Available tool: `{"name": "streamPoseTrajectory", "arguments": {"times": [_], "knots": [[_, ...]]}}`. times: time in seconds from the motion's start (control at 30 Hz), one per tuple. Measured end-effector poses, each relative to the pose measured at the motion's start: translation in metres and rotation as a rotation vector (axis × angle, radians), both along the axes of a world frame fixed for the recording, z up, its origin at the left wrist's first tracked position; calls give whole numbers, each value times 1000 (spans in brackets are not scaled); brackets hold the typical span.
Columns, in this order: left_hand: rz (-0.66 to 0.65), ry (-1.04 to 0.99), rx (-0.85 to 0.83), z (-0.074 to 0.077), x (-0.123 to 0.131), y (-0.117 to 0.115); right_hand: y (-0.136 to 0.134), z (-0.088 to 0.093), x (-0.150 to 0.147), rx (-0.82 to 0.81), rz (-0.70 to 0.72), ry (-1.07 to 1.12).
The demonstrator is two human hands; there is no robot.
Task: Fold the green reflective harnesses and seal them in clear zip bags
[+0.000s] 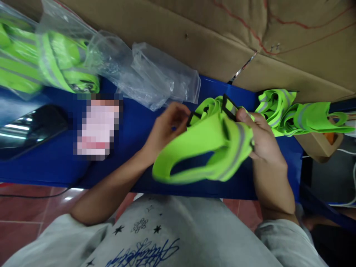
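A bundle of neon yellow-green reflective strap [194, 144] with a grey stripe is held above the blue table, and one wide loop hangs toward me. My right hand [260, 135] is closed around its right side, the thumb beside a black plastic buckle [230, 106]. On the other side, my left hand [169, 124] has its fingers curled at the bundle's left edge, against a second black buckle [191, 119]. The strap partly hides those left fingertips. Folded reflective straps [278, 111] lie just beyond my right hand.
Clear plastic bags [167, 81] lie along the back of the blue table [133, 137], by a cardboard wall [172, 33]. Bagged neon straps [61, 59], a dark phone [33, 128] and a blurred-out pink item [97, 128] are at left. A cardboard box [319, 146] stands at right.
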State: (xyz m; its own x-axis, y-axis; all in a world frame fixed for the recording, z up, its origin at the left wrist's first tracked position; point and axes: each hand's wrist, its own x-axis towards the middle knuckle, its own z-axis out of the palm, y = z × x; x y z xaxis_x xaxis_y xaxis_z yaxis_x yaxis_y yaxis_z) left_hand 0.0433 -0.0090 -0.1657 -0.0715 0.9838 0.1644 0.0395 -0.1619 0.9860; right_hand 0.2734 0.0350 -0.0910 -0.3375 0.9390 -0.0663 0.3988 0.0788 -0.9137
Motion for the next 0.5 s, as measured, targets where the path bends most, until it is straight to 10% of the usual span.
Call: {"name": "streamPoseTrajectory", "arguments": {"times": [0.13,0.27,0.5], "knots": [[141,-143,227,17,-18,6,3,2,7,484,-65,-259],[-255,67,187,21,-13,-2,-1,-3,13,752,93,-284],[-578,32,-176,5,10,-10,-18,-11,-7,465,146,-111]]}}
